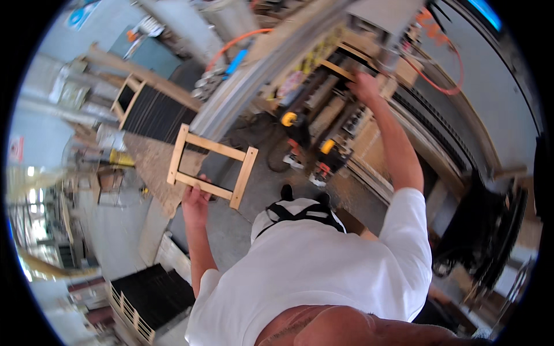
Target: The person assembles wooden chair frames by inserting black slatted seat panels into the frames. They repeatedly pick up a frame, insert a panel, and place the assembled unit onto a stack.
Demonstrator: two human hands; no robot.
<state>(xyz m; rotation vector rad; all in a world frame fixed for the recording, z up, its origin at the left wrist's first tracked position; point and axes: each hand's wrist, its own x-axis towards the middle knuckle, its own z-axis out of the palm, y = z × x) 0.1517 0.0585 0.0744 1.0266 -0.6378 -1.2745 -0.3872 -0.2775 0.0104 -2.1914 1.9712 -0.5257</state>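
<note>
The left grip point(196, 200) clamps a wooden frame point(215, 146); whether the right grip point(365, 89) is closed, I cannot tell.

The clothing is a plain white T-shirt point(314, 259) with loose short sleeves point(407, 220), pale fabric point(261, 224) crossed by black bands point(300, 214) further down, and dark, round-toed shoes point(287, 192).

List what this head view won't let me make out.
All in the head view:
Right hand: blur and shadow obscure whether it touches the wooden strip.
Left hand: fingers partly hidden by the frame.
Shoes: mostly hidden by clothing.
Blue panel, top right: cut off by the fisheye rim.
</note>
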